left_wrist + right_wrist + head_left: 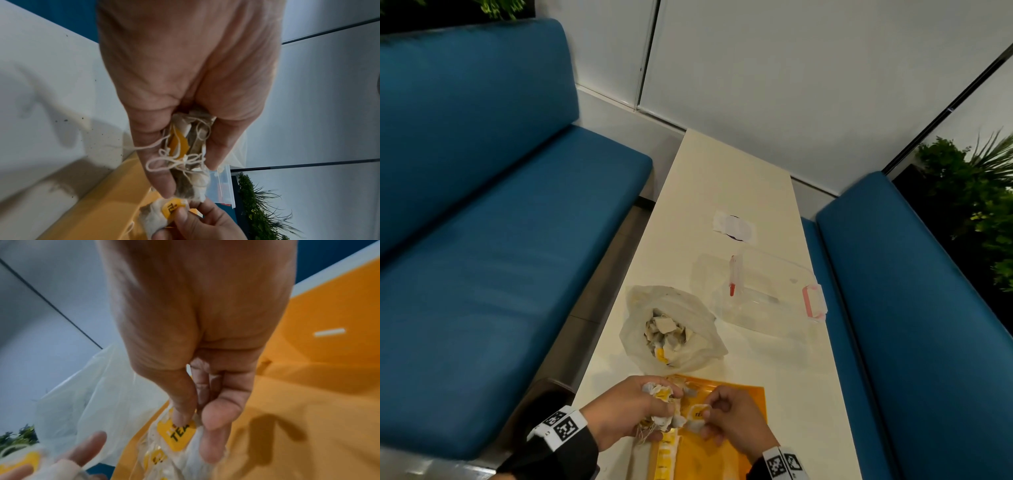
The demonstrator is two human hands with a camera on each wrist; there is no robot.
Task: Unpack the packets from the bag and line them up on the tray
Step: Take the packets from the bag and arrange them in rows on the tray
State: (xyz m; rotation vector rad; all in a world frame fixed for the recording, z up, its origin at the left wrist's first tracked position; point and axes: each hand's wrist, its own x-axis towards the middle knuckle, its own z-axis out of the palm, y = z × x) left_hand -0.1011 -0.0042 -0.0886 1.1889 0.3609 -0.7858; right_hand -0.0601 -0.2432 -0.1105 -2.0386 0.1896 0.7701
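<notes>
— Hands low in the head view, both busy over the orange tray (736, 455) at the bottom centre. What's the left hand (626, 409) got?

— A whole clump of tea packets (662, 406), fingers curled tight round them, strings (164, 162) dangling loose in the left wrist view.

— And the right hand (732, 425)?

— Thumb and forefinger pinching a single packet (180, 436) by its yellow tag, just beside the clump. Whether a string links it to the clump, the blur makes it hard to say.

— Bag?

— White plastic bag (671, 329), mouth open, just above the tray in the middle of the frame, more packets heaped inside.

— Anything on the tray?

— A column of packets (666, 459) along its left edge, bottom of frame. To the right of the bag, a clear lidded box (774, 291) with pink clips on the cream table (722, 178).
</notes>
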